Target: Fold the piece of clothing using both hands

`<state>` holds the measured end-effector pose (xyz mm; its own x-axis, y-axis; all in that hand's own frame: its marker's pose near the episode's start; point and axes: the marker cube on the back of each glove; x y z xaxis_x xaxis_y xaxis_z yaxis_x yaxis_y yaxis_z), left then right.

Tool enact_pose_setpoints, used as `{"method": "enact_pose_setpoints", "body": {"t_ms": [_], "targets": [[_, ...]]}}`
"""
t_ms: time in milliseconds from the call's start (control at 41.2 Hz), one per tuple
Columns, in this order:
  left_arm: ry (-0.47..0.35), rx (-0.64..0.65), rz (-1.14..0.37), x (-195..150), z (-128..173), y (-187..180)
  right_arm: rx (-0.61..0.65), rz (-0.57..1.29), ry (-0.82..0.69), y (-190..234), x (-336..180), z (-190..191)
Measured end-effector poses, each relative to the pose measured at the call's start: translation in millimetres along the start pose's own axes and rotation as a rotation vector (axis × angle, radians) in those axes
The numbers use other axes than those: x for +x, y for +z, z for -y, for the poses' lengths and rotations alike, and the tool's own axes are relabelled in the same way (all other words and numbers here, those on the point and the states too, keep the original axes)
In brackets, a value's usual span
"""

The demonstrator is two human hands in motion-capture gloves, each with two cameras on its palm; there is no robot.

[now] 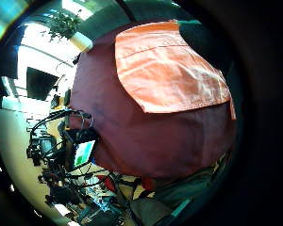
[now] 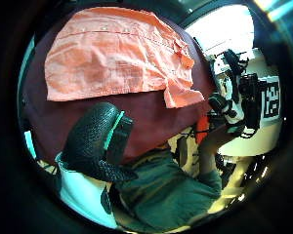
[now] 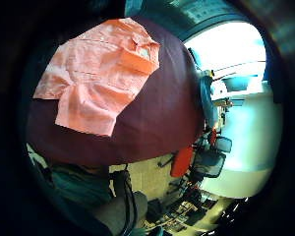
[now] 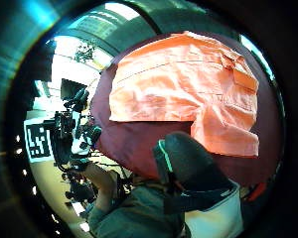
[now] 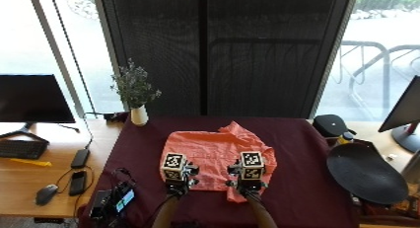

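Shirt [image 5: 213,159] lies flat below both hovering hands [image 5: 178,174] [image 5: 246,176]; finger states unclear.

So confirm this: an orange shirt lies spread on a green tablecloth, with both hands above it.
Not quite: the tablecloth is dark maroon, not green, as the outside view shows. The orange shirt does lie spread on it, with the left hand and right hand above it.
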<state>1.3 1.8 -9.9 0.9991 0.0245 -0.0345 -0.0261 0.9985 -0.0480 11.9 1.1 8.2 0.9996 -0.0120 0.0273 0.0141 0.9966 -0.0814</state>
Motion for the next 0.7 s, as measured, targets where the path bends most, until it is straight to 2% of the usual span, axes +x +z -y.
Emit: {"method": "enact_pose_setpoints", "body": {"t_ms": [146,364,461,631,704], "targets": [[-0.007,-0.024,0.011,0,12,22,-0.058,-0.006,0.014,22,9,8],[-0.003,-0.095,0.033,0,17,57,-0.244,0.003,0.014,79,22,17],[-0.032,-0.141,0.074,-3,13,63,-0.302,-0.006,0.020,103,28,21],[-0.034,-0.239,0.088,-2,3,66,-0.298,-0.017,0.034,94,23,7],[-0.042,-0.316,0.096,-4,1,75,-0.252,-0.038,0.072,91,25,7]]}}
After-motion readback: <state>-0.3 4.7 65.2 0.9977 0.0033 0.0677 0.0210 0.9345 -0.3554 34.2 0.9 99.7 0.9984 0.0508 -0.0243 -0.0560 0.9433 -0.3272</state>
